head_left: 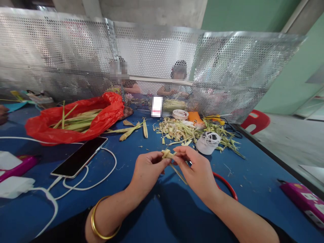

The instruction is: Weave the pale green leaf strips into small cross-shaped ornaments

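A small piece woven from pale yellow-green leaf strips is held up between my two hands over the blue table. My left hand pinches its left side between thumb and fingers. On the other side, the fingers of my right hand are closed on the same piece, near its strip ends. One loose strip trails from it down beneath my right hand. My fingers hide part of the weave. Just beyond my right hand stands a spool of white cord.
Leaf scraps are heaped behind the spool. Left stand a red plastic bag of long leaves, a phone and white cables. A purple tool lies right. Two people sit behind a perforated metal screen.
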A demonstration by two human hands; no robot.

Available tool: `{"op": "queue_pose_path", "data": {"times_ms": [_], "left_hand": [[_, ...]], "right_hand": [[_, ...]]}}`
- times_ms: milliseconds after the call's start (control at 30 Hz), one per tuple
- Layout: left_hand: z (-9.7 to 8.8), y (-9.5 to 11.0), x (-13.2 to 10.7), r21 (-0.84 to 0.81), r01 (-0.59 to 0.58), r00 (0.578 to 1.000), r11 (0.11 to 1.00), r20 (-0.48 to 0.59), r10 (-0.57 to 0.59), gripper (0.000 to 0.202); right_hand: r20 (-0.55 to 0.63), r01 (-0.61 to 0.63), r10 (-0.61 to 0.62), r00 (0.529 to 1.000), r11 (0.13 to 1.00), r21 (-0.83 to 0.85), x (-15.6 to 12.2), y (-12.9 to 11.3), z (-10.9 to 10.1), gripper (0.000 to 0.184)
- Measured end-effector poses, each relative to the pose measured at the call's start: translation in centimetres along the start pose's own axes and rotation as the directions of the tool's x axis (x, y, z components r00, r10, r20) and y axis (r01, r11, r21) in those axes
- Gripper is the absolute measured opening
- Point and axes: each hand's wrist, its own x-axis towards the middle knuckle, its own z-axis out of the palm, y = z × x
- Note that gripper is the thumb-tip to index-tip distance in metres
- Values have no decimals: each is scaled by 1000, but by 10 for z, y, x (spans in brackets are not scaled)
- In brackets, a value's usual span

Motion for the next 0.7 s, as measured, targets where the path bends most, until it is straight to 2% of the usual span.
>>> {"op": "queue_pose_path", "data": {"times_ms": [100,233,333,433,533,600,700], "left_hand": [[1,0,-1,42,-11,999,999,36,9,22],[1,-7,-2,127,-82,992,989,101,70,29],[0,-11,-3,174,-141,978,975,175,110,25],[-1,-10,-4,201,-118,953,973,298,54,19],[0,-5,-4,154,28,900,988,426,-92,16],[-1,-3,-4,104,78,874,991,471,-118,15],[-1,-3,-5,94,82,837,992,535,-120,14]], "right_hand": [[20,-67,67,998,998,2,0,1,0,14],[64,25,-19,998,995,-93,1,0,-3,15],[89,52,-40,995,988,-143,3,-3,-8,15],[153,-31,44,987,996,-86,8,-6,-13,11],[281,-174,153,948,983,52,11,-7,-14,11],[331,-274,209,920,947,166,12,-5,-13,11],[299,-353,266,917,889,292,14,-2,-10,15]]}}
